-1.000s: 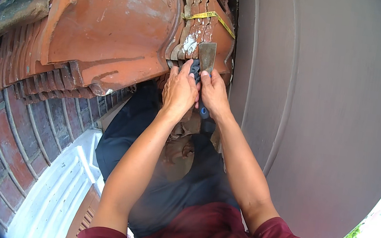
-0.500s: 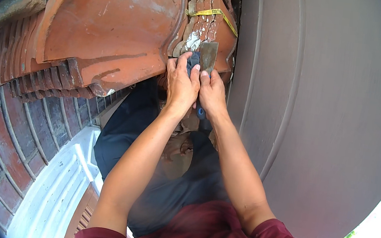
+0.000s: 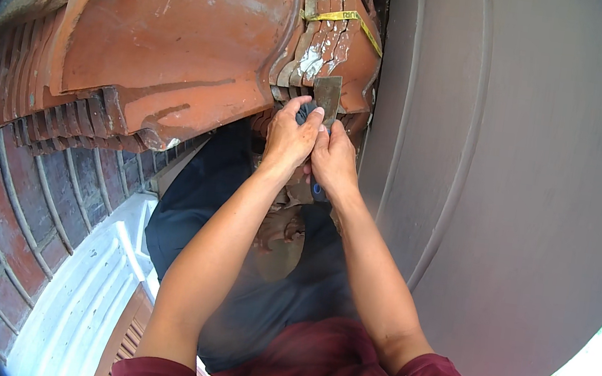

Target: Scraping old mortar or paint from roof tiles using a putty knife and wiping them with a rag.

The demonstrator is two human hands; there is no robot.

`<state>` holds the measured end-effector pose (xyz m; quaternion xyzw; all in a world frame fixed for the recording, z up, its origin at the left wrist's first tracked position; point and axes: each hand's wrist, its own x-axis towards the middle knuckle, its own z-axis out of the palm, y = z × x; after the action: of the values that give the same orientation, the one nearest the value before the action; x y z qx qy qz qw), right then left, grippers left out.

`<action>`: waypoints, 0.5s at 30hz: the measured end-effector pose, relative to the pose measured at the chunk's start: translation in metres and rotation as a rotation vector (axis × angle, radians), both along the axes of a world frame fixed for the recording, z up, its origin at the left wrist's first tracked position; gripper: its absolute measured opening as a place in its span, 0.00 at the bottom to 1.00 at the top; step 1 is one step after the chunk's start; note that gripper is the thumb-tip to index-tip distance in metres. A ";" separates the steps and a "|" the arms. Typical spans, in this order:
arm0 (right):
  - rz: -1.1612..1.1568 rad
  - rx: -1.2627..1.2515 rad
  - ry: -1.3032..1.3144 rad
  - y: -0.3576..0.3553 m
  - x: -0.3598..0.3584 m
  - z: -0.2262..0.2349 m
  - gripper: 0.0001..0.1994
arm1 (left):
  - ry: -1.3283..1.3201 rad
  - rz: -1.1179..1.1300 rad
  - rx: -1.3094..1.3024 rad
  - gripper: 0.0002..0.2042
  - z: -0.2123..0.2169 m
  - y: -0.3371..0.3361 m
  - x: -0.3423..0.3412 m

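My right hand (image 3: pixel 335 164) is closed around the handle of a putty knife, its flat metal blade (image 3: pixel 326 100) pointing away from me. The lower end of the dark handle (image 3: pixel 317 189), with a blue spot, shows beneath the hand. Close against it on the left, my left hand (image 3: pixel 290 141) pinches a dark grey, crumpled-looking lump (image 3: pixel 305 113) between thumb and fingers. Whether that lump is cloth, plastic or putty I cannot tell. The left thumb lies by the blade. Just beyond both hands are stacked clay roof tiles (image 3: pixel 360 55) with white smears (image 3: pixel 310 62).
Yellow tape (image 3: pixel 339 16) crosses the tile stack. A large orange roof tile (image 3: pixel 178 27) lies at upper left, above more tiles. A smooth grey-brown curved surface (image 3: pixel 522 187) rises on the right. Brick wall (image 3: pixel 17 204) and a white ribbed surface (image 3: pixel 85 296) are at lower left.
Both hands have drawn back slightly toward me, away from the tiles, with the putty knife and dark lump still held. The view has shifted a little.
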<state>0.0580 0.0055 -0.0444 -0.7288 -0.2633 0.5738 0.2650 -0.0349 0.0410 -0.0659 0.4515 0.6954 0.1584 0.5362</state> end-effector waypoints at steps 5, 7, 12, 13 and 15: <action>0.010 0.011 0.036 -0.002 0.003 -0.004 0.13 | -0.161 0.075 -0.022 0.24 -0.008 0.002 -0.003; 0.018 0.034 0.043 -0.004 0.005 -0.010 0.13 | -0.120 -0.004 0.091 0.24 -0.015 -0.003 -0.003; -0.029 0.037 0.058 0.005 0.007 -0.015 0.13 | -0.194 0.054 -0.216 0.23 0.017 0.012 0.003; -0.027 0.038 0.061 0.001 0.006 -0.013 0.13 | -0.192 0.057 -0.214 0.23 0.016 0.010 0.003; 0.055 0.020 0.006 -0.007 0.003 -0.006 0.13 | -0.066 0.005 -0.059 0.25 0.012 0.004 0.003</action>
<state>0.0606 -0.0017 -0.0499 -0.7167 -0.2882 0.5806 0.2573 -0.0322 0.0446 -0.0535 0.4283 0.6829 0.1539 0.5714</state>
